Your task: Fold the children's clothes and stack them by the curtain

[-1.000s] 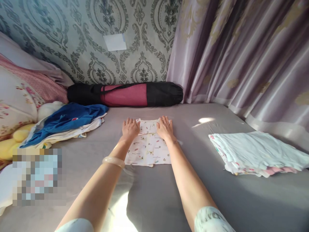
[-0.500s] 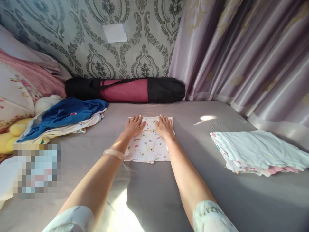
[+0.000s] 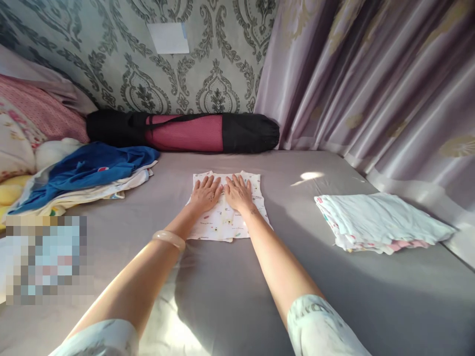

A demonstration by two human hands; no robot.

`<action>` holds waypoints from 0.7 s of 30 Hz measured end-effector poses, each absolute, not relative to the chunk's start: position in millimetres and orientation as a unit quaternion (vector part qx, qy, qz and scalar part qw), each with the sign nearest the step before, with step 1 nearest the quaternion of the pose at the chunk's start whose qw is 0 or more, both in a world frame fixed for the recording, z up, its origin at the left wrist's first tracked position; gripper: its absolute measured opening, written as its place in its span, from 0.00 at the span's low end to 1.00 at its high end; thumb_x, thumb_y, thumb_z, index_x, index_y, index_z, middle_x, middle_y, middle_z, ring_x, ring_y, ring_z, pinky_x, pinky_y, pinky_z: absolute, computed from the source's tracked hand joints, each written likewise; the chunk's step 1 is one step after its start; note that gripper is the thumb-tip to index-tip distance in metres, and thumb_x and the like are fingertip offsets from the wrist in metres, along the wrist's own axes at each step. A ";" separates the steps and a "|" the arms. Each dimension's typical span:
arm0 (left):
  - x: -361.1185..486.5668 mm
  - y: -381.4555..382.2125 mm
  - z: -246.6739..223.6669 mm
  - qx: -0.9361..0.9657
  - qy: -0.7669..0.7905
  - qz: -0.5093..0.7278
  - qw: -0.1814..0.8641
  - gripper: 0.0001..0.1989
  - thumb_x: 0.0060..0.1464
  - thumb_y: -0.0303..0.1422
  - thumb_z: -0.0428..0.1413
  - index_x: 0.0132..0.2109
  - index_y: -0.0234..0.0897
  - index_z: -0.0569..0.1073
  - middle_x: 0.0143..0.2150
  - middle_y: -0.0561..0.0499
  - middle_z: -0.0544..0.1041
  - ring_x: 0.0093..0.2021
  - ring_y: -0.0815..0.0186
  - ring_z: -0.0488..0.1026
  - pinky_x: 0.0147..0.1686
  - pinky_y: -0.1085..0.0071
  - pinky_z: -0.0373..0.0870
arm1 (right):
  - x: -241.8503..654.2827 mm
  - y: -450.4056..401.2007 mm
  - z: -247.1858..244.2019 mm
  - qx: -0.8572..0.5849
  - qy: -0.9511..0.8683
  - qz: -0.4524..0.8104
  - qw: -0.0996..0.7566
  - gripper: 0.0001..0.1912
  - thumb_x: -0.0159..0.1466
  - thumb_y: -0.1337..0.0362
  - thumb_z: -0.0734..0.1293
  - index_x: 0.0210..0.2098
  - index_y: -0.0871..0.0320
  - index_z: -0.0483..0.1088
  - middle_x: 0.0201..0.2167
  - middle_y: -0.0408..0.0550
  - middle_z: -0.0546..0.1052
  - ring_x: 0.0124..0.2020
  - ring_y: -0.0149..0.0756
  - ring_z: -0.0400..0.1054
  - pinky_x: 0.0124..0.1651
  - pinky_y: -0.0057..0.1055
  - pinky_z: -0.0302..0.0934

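A small white printed garment (image 3: 222, 230), folded into a rough rectangle, lies on the grey bed sheet (image 3: 230, 277) in the middle of the head view. My left hand (image 3: 206, 193) rests flat on its upper left part, fingers stretched forward. Close beside it, my right hand (image 3: 239, 192) lies flat on the upper middle, its fingers slightly spread. Both palms press on the cloth without gripping it. The hands and forearms hide parts of the garment.
A heap of clothes with a blue piece on top (image 3: 100, 163) lies at left. To the right is a stack of pale folded clothes (image 3: 386, 217). A black and dark pink rolled bag (image 3: 185, 132) lies along the wall, beside the curtain (image 3: 315, 74).
My right hand has slid left over the garment, nearer to my left hand. More of the garment's upper right corner shows now. The whole view has shifted a little.
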State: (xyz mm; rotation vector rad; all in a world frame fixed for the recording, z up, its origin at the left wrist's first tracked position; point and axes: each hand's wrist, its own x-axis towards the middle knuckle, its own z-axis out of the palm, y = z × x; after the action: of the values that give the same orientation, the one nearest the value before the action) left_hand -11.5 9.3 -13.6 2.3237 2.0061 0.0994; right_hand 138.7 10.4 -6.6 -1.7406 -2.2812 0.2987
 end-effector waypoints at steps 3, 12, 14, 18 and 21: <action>-8.9 4.6 -4.4 0.757 0.652 0.026 0.041 0.33 0.68 0.46 0.30 0.73 0.34 0.49 0.74 0.43 0.48 0.74 0.55 0.43 0.69 0.51 0.43 | 140.3 13.7 -2.2 -0.594 -0.787 0.119 0.118 0.30 0.73 0.55 0.45 0.70 0.54 0.52 0.73 0.48 0.49 0.73 0.44 0.36 0.71 0.52 0.29; -34.0 -65.2 13.2 0.802 0.595 0.010 0.052 0.34 0.67 0.46 0.33 0.72 0.31 0.49 0.74 0.41 0.47 0.74 0.56 0.41 0.70 0.52 0.40 | 194.3 -14.5 28.4 -0.535 -0.822 0.176 0.089 0.34 0.72 0.55 0.44 0.72 0.66 0.42 0.74 0.54 0.39 0.74 0.41 0.28 0.72 0.45 0.27; -42.5 -79.1 9.8 0.818 0.572 0.025 0.044 0.33 0.67 0.46 0.34 0.72 0.32 0.51 0.74 0.41 0.49 0.74 0.56 0.43 0.70 0.54 0.39 | 208.0 -34.7 25.7 -0.517 -0.838 0.159 0.077 0.35 0.72 0.54 0.44 0.72 0.68 0.43 0.74 0.55 0.41 0.74 0.40 0.30 0.72 0.43 0.28; -49.6 -92.4 0.5 0.831 0.554 0.032 0.045 0.33 0.67 0.46 0.34 0.71 0.31 0.55 0.73 0.40 0.52 0.73 0.57 0.45 0.70 0.56 0.41 | 222.5 -62.3 9.6 -0.502 -0.856 0.119 0.046 0.35 0.72 0.52 0.45 0.71 0.68 0.46 0.73 0.56 0.43 0.74 0.40 0.33 0.73 0.41 0.31; -50.2 -93.1 -4.5 0.824 0.564 0.024 0.047 0.33 0.68 0.46 0.33 0.71 0.31 0.54 0.73 0.40 0.52 0.73 0.57 0.45 0.70 0.56 0.41 | 227.0 -65.5 -0.2 -0.505 -0.856 0.104 0.031 0.34 0.72 0.53 0.44 0.71 0.68 0.46 0.73 0.55 0.44 0.74 0.39 0.35 0.73 0.40 0.31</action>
State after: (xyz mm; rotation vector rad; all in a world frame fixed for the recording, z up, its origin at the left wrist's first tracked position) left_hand -50.2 -93.1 -4.5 2.5144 1.7203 0.0744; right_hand 227.0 -65.5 -0.2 -1.5577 -2.6380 0.3204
